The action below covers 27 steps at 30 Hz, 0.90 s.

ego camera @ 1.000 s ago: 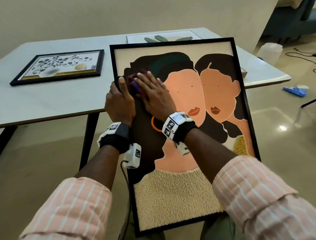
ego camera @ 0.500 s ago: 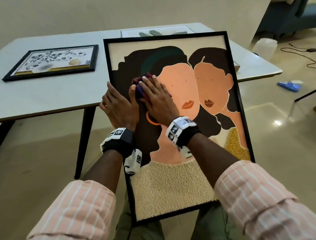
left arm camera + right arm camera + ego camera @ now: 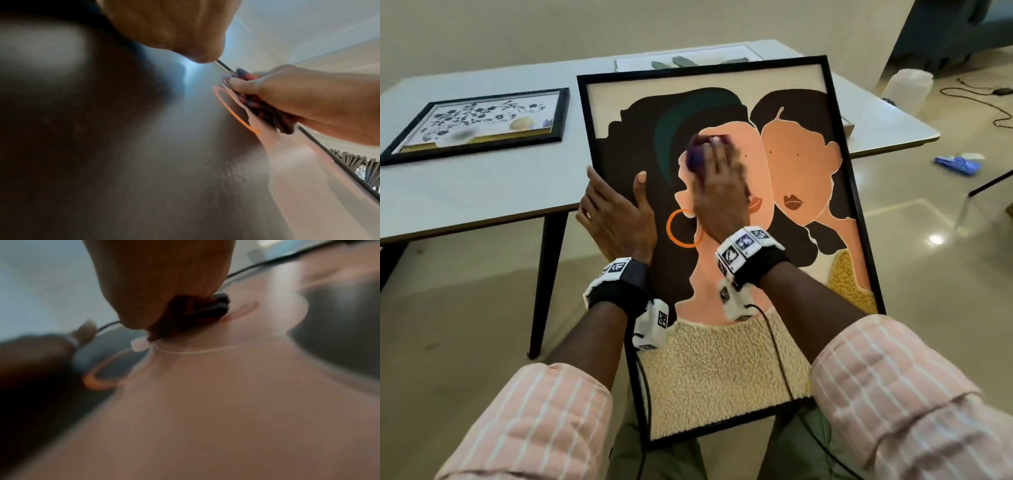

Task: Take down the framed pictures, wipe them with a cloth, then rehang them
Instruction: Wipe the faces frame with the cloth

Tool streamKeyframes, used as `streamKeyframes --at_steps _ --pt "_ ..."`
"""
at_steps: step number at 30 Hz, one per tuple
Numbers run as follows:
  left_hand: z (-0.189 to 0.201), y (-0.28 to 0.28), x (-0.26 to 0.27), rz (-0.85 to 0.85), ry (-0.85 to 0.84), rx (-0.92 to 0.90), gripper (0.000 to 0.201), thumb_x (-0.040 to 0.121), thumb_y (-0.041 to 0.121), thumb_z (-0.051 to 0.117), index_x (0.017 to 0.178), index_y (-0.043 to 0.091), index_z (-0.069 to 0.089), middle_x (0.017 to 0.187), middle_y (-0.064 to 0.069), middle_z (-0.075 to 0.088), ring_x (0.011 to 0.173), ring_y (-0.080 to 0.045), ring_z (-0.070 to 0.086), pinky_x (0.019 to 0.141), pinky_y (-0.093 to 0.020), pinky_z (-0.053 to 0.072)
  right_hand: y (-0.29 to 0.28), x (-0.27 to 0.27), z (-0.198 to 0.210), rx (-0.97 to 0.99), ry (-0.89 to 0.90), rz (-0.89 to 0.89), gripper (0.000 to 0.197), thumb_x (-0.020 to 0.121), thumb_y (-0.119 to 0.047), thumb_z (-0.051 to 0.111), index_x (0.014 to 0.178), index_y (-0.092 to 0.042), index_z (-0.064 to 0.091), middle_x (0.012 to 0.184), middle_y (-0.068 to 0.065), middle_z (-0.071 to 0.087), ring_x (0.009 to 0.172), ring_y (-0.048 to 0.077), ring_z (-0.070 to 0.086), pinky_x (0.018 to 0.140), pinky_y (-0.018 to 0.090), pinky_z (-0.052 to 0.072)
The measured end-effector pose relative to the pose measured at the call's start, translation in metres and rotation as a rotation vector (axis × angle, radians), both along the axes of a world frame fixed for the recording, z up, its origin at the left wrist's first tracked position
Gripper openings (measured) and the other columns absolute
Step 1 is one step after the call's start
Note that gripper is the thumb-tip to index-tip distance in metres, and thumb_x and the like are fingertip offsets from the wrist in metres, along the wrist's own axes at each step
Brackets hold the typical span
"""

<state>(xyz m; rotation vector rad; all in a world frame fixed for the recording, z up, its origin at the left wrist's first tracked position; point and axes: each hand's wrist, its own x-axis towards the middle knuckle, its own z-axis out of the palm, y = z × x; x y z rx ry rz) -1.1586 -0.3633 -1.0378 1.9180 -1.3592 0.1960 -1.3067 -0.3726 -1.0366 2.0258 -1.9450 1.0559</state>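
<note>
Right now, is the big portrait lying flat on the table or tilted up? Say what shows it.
Tilted up: the portrait stands on the lap, not the table; the left hand grips its side.

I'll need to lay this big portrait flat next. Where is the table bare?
Bare tabletop lies between the floral picture and the near edge, and at the right corner. The far edge holds the leaf picture; crowded there.

1. Large picture [image 3: 808, 164]: black frame, two-faces artwork, propped tilted.
2. Cloth [image 3: 697, 159]: purple, bunched, pressed on its glass, upper centre.
3. Floral picture [image 3: 479, 123]: black frame, flat on table [image 3: 482, 192], 10 o'clock.
4. Leaf picture [image 3: 681, 62]: flat, 12 o'clock.
</note>
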Motion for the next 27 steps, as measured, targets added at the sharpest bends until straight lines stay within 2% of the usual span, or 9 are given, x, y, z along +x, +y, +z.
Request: streamKeyframes --at_steps 3,8,11,13,15,17,21,23,27 --pt "-0.003 0.002 -0.003 0.006 0.028 0.011 0.085 0.094 0.071 0.019 0.15 0.009 0.026 0.14 -0.01 0.049 0.126 -0.027 0.046 0.099 -0.045 0.035 0.0 -0.03 -0.007 -0.009 0.183 0.315 0.056 0.1 -0.036 0.041 0.151 -0.015 0.033 0.16 0.007 0.026 0.149 0.034 0.014 0.12 0.053 0.016" --pt "-0.002 0.002 -0.001 -0.005 0.04 0.005 0.084 0.093 0.071 0.018 0.151 0.009 0.025 0.141 -0.01 0.048 0.128 -0.027 0.045 0.1 -0.045 0.035 -0.011 -0.043 -0.001 0.038 -0.148 -0.137 0.056 0.101 -0.033 0.038 0.153 -0.015 0.026 0.161 0.006 0.021 0.149 0.035 0.009 0.12 0.052 0.008" --pt "-0.003 0.002 -0.004 -0.003 0.039 -0.001 0.085 0.093 0.072 0.018 0.151 0.009 0.025 0.141 -0.01 0.048 0.127 -0.027 0.046 0.1 -0.045 0.035 -0.003 -0.059 -0.005 0.025 0.108 0.178 0.055 0.101 -0.031 0.04 0.153 -0.016 0.028 0.161 0.006 0.023 0.15 0.032 0.01 0.121 0.05 0.012" --pt "-0.003 0.002 -0.004 0.005 0.03 0.004 0.086 0.093 0.072 0.017 0.151 0.009 0.024 0.142 -0.01 0.047 0.128 -0.027 0.045 0.101 -0.044 0.035 -0.008 -0.089 -0.006 0.005 0.185 0.237 0.053 0.101 -0.03 0.042 0.151 -0.016 0.032 0.159 0.006 0.027 0.149 0.03 0.015 0.121 0.05 0.016" --pt "-0.003 0.002 -0.003 0.015 0.023 0.012 0.086 0.093 0.072 0.016 0.151 0.01 0.024 0.142 -0.01 0.047 0.128 -0.027 0.044 0.101 -0.044 0.034 -0.015 -0.103 -0.002 -0.019 -0.035 0.023 0.053 0.098 -0.028 0.044 0.148 -0.013 0.038 0.157 0.009 0.032 0.147 0.033 0.021 0.117 0.053 0.022" --pt "-0.002 0.001 -0.004 0.016 0.018 0.011 0.086 0.093 0.072 0.016 0.152 0.009 0.023 0.142 -0.01 0.047 0.128 -0.027 0.044 0.102 -0.044 0.034 -0.016 -0.099 0.003 -0.008 -0.185 -0.168 0.056 0.097 -0.031 0.045 0.149 -0.011 0.037 0.157 0.01 0.032 0.147 0.036 0.02 0.119 0.052 0.017" --pt "-0.004 0.001 -0.005 0.02 0.021 0.011 0.087 0.092 0.073 0.016 0.151 0.009 0.023 0.141 -0.011 0.047 0.127 -0.028 0.045 0.101 -0.044 0.035 -0.004 -0.121 -0.001 0.051 0.119 0.171 0.058 0.099 -0.039 0.045 0.151 -0.016 0.033 0.16 0.005 0.026 0.15 0.03 0.014 0.12 0.052 0.013" --pt "-0.004 0.002 -0.004 0.013 0.016 0.009 0.087 0.093 0.072 0.016 0.152 0.009 0.023 0.141 -0.011 0.047 0.127 -0.028 0.044 0.101 -0.044 0.035 -0.009 -0.145 0.002 0.007 0.07 0.054 0.058 0.098 -0.039 0.043 0.15 -0.016 0.034 0.159 0.005 0.027 0.149 0.029 0.016 0.12 0.051 0.015" --pt "-0.002 0.003 -0.004 -0.008 0.038 0.004 0.086 0.093 0.071 0.017 0.151 0.009 0.023 0.142 -0.011 0.046 0.128 -0.028 0.044 0.101 -0.043 0.035 -0.014 -0.15 0.0 0.027 -0.154 -0.374 0.059 0.099 -0.038 0.039 0.152 -0.013 0.031 0.16 0.007 0.026 0.148 0.035 0.014 0.12 0.049 0.009"
